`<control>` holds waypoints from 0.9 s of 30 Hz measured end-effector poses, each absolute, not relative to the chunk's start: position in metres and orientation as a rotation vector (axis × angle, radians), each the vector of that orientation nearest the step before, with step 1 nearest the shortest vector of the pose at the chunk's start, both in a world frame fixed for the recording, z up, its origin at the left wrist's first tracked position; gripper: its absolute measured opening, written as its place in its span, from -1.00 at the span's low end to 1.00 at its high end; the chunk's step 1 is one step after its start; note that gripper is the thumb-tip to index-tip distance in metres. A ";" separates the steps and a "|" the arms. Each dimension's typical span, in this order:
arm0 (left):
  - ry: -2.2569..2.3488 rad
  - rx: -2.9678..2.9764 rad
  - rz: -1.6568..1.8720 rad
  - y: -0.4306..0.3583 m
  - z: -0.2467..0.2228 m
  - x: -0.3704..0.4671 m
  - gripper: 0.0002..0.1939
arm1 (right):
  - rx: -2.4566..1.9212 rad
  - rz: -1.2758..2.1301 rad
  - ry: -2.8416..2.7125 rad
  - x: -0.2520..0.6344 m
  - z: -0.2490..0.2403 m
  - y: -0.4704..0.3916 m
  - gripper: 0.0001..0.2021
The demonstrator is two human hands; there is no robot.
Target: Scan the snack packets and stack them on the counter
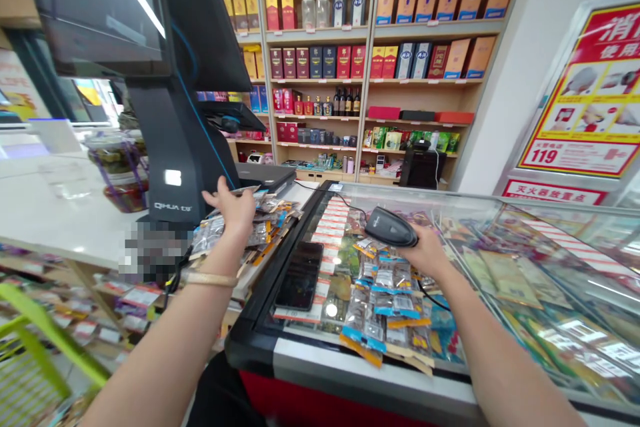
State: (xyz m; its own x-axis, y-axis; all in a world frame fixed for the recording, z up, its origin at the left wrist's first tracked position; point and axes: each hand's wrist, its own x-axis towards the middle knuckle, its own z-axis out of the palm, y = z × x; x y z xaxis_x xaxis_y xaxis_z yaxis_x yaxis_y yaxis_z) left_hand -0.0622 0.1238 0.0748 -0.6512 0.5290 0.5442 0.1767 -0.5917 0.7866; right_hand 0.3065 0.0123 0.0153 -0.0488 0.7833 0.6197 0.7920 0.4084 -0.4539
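My right hand (425, 250) grips a black handheld barcode scanner (390, 227), its head pointing left above the glass counter. Below it lies a heap of small clear snack packets (385, 310) with blue and orange edges. My left hand (233, 207) is over a second pile of similar packets (260, 233) beside the cash register (175, 147). Its fingers are spread, and a packet's edge shows near the fingertips; whether they touch is unclear. A black smartphone (300, 273) rests on the glass between the two piles.
The register's screens (100, 13) rise at the left. Plastic jars (123, 173) stand on the white counter (50, 213). A green basket (35, 347) is at lower left. The glass display counter (500, 213) extends right. Behind are shelves (320, 33) of boxes and bottles.
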 end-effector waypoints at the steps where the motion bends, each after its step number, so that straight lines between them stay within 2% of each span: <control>1: 1.420 1.256 2.376 0.116 0.076 -0.056 -0.53 | -1.359 -0.034 -1.790 0.307 0.015 0.013 -0.71; 3: 1.584 1.509 2.306 0.102 0.077 -0.036 -0.54 | -1.348 -0.065 -1.753 0.308 0.015 0.014 -0.73; 9: 1.348 2.076 1.404 0.079 0.052 0.053 -0.78 | -1.333 -0.118 -1.679 0.312 0.014 0.017 -0.75; 12: 1.487 2.197 0.809 0.076 0.033 0.090 -0.64 | -1.342 -0.128 -1.643 0.313 0.014 0.018 -0.73; 15: 1.547 2.240 0.509 0.076 0.019 0.110 -0.50 | -1.361 -0.117 -1.635 0.314 0.013 0.019 -0.72; 19: 1.524 2.234 0.522 0.080 0.007 0.122 -0.47 | -1.398 -0.099 -1.644 0.315 0.012 0.019 -0.70; 24: 1.443 2.063 0.829 0.087 -0.002 0.123 -0.46 | -1.406 -0.102 -1.623 0.315 0.012 0.019 -0.68; 27: 1.306 1.813 1.009 0.092 -0.005 0.118 -0.58 | -1.410 -0.118 -1.622 0.316 0.012 0.019 -0.71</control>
State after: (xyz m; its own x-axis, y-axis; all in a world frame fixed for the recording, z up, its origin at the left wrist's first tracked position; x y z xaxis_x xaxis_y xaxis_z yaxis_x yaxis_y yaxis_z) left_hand 0.1177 0.0922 -0.0052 0.1969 0.9598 0.2002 0.4357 -0.2686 0.8591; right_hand 0.3157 0.0190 0.0123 0.1158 0.7186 0.6857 0.8105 0.3307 -0.4835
